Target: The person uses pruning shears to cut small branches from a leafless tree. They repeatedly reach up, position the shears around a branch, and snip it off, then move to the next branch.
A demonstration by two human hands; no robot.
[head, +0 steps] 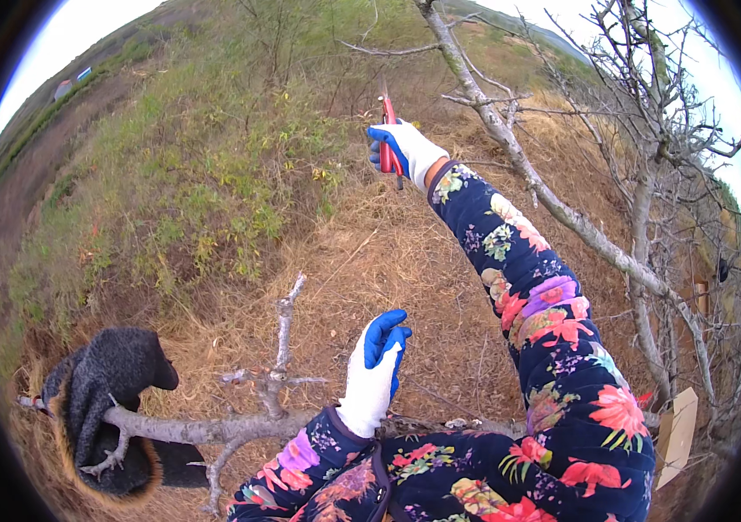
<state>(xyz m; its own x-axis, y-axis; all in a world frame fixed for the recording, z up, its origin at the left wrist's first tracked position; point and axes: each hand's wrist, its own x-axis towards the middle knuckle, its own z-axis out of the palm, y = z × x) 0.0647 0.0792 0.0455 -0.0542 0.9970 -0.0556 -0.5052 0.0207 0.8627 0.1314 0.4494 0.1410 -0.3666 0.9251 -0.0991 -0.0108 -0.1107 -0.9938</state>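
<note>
My right hand (407, 147), in a white glove with blue coating, reaches out at the upper middle. It grips red-handled pruning shears (388, 140), whose blurred blades point up and away. A long bare tree branch (533, 176) slants just right of that hand, apart from the shears. My left hand (373, 368), gloved the same way, is raised near my chest at the lower middle, its fingers loosely curled and nothing seen in them. Below and behind it a thick horizontal branch (207, 430) crosses in front of me, with a cut upright stub (284, 326).
A dark fur-trimmed garment (112, 378) hangs over the branch at lower left. Leafy bushes (213, 196) grow on the left. Dry grass (403, 261) covers the ground. Tangled bare branches (651, 150) rise on the right; a cardboard piece (677, 437) is at lower right.
</note>
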